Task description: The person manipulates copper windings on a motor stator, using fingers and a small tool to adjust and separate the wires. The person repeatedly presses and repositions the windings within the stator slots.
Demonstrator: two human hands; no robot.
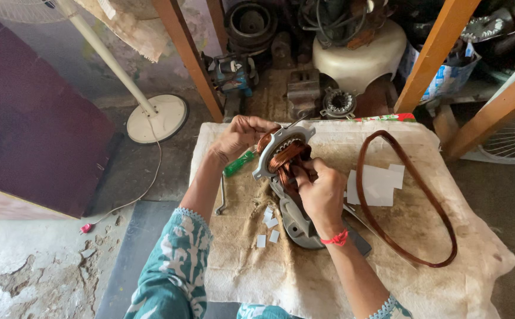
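Near the far middle of the cloth-covered table stands a motor stator, tilted up on edge, with copper windings filling its grey metal ring. Left hand grips the top rim of the ring, fingers curled and pressed on the metal. Right hand pushes into the windings from below, fingers close together and pinching some copper strands. Under the stator lies a grey motor housing.

Probably heavy and stiff at the iron ring, so best held there, at the rim. Copper wire looks thin and soft, with delicate enamel; easily bent or scratched, better to handle gently and not to carry by it.

Just beside, a green-handled screwdriver, small white paper pieces, bigger white sheets and a large loop of copper wire.
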